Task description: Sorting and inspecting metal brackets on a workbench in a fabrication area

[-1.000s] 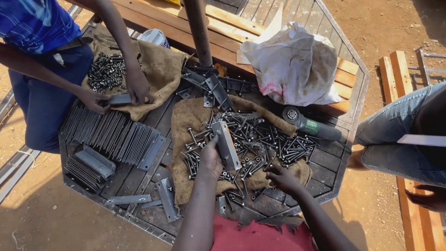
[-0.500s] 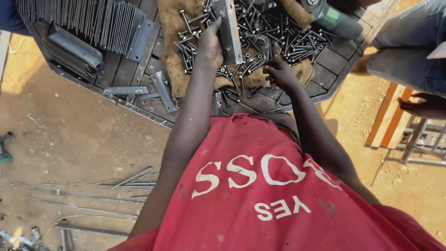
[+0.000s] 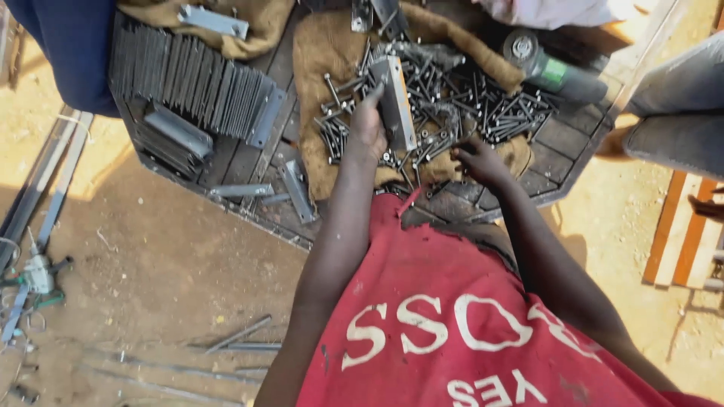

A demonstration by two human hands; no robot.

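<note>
Both bare arms extend forward from the red-shirted torso, elbows slightly bent, forearms running up the frame and converging a little. Left hand (image 3: 369, 126) sits higher and further out, back of hand toward the camera, fingers curled in a closed grasp with the thumb side turned right. Right hand (image 3: 477, 157) is lower and nearer the body, palm down, fingers bent and spread loosely, tips pointing up-left.

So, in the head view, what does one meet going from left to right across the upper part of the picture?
Row of metal plates → left hand holding a metal bracket → pile of bolts → right hand → angle grinder → another person's leg in jeans.
</note>
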